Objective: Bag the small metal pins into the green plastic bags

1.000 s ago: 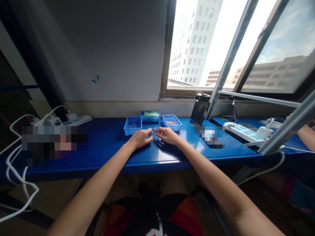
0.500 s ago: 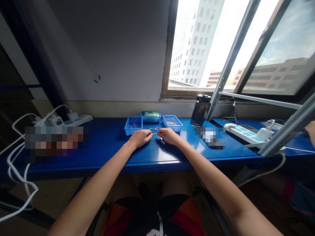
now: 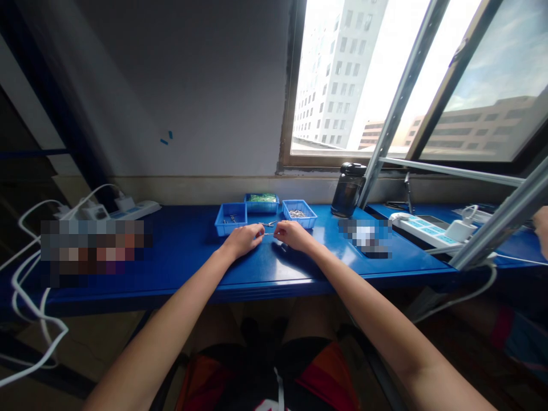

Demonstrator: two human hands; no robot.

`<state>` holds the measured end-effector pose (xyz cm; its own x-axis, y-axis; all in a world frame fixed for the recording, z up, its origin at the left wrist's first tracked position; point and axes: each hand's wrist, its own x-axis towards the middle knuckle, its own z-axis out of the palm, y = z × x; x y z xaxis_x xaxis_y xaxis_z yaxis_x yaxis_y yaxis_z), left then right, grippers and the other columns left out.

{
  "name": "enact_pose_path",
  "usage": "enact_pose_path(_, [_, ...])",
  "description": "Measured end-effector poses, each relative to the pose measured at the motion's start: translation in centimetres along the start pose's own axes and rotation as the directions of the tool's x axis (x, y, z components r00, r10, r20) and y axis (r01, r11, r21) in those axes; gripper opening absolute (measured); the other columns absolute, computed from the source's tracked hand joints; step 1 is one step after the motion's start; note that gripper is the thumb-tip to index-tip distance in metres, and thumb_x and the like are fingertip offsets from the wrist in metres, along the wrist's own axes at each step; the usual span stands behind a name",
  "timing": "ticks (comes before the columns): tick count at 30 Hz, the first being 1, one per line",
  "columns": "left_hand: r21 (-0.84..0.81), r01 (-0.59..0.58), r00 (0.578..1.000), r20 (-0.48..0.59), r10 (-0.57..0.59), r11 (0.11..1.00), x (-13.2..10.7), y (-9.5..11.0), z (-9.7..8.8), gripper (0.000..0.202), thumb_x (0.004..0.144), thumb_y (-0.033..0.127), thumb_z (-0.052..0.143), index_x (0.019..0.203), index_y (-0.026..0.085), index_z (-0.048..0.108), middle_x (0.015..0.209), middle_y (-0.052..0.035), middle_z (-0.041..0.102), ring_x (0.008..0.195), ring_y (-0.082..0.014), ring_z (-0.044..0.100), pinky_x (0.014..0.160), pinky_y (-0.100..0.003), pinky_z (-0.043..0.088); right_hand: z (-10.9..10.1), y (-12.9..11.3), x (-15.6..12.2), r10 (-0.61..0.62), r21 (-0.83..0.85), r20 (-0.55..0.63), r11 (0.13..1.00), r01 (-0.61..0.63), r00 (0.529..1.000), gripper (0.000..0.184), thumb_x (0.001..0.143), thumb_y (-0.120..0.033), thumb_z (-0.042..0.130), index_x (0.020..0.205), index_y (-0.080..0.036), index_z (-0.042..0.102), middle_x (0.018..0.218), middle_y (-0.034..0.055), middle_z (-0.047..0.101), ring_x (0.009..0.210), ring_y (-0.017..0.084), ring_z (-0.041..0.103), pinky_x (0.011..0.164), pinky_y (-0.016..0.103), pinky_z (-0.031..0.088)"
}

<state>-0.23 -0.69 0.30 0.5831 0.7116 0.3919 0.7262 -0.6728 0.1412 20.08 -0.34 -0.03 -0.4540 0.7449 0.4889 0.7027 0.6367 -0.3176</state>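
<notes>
My left hand [image 3: 245, 240] and my right hand [image 3: 293, 235] rest on the blue table, fingertips pinched. Between them they hold a thin, shiny, rod-like piece [image 3: 269, 234], one end in each pinch. It is too small for me to tell its kind. Just behind the fingers lies a slim metal tool [image 3: 267, 224], partly hidden. A blue tray [image 3: 231, 229] with a few small metal parts stands beyond my left hand. Behind my right hand is another blue tray [image 3: 306, 224], which holds many small metal pieces [image 3: 296, 213].
At the back, a third blue tray [image 3: 262, 209] contains a green packet [image 3: 262, 197]. A dark bottle [image 3: 347, 190] stands near the metal frame [image 3: 391, 97]. Power strips [image 3: 423, 231] and white cables [image 3: 25, 291] lie at the sides. Another person's hand [image 3: 543, 231] shows at the right edge.
Both hands stay almost in place, still pinching the thin piece, which now looks brighter between the fingers. The whole view has shifted slightly.
</notes>
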Motion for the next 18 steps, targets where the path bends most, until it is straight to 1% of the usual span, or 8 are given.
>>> enact_pose_path(4, [0.026, 0.016, 1.0, -0.017, -0.015, 1.0, 0.02, -0.11, 0.26, 0.019, 0.084, 0.029, 0.041, 0.092, 0.021, 0.056, 0.085, -0.0029, 0.065, 0.072, -0.0174, 0.061, 0.063, -0.025, 0.043, -0.03, 0.03, -0.02, -0.018, 0.004, -0.008, 1.0, 0.018, 1.0, 0.005, 0.074, -0.015, 0.059, 0.072, -0.015, 0.063, 0.067, 0.0004, 0.055, 0.061, 0.008, 0.047, 0.059, 0.018, 0.035])
enact_pose_path(8, [0.058, 0.063, 0.998, -0.019, -0.062, 0.996, -0.01, -0.14, 0.41, 0.023, 0.088, 0.032, 0.037, 0.093, 0.021, 0.056, 0.087, -0.0048, 0.066, 0.077, -0.0199, 0.062, 0.064, -0.026, 0.043, 0.12, 0.1, -0.09, -0.025, 0.023, -0.01, 0.999, 0.025, 1.0, 0.013, 0.081, -0.022, 0.053, 0.075, -0.015, 0.062, 0.07, 0.0023, 0.06, 0.063, 0.009, 0.051, 0.06, 0.019, 0.035])
enact_pose_path(12, [0.079, 0.107, 0.994, 0.014, -0.109, 0.991, -0.02, -0.06, 0.39, 0.028, 0.09, 0.034, 0.03, 0.094, 0.021, 0.055, 0.084, -0.0055, 0.066, 0.076, -0.0215, 0.063, 0.062, -0.027, 0.043, 0.16, -0.1, -0.16, 0.02, 0.043, 0.034, 0.999, -0.021, 0.999, 0.019, 0.086, -0.025, 0.047, 0.078, -0.015, 0.062, 0.067, 0.0024, 0.061, 0.061, 0.01, 0.052, 0.059, 0.019, 0.035])
enact_pose_path(15, [0.075, 0.102, 0.994, 0.038, -0.105, 0.992, -0.05, 0.16, 0.19, 0.032, 0.091, 0.038, 0.027, 0.093, 0.021, 0.054, 0.083, -0.0054, 0.066, 0.077, -0.0217, 0.063, 0.062, -0.027, 0.043, 0.07, -0.35, -0.19, 0.047, 0.053, 0.066, 0.997, -0.051, 0.997, 0.022, 0.087, -0.025, 0.044, 0.077, -0.015, 0.061, 0.067, 0.0025, 0.061, 0.059, 0.009, 0.051, 0.058, 0.019, 0.035])
enact_pose_path(18, [0.076, 0.088, 0.995, 0.049, -0.092, 0.993, -0.12, 0.41, -0.04, 0.032, 0.09, 0.04, 0.028, 0.092, 0.021, 0.054, 0.084, -0.0056, 0.066, 0.079, -0.0215, 0.062, 0.064, -0.027, 0.043, 0.02, -0.52, -0.18, 0.07, 0.051, 0.089, 0.996, -0.074, 0.994, 0.023, 0.088, -0.025, 0.043, 0.077, -0.015, 0.061, 0.068, 0.003, 0.062, 0.06, 0.009, 0.053, 0.059, 0.019, 0.036])
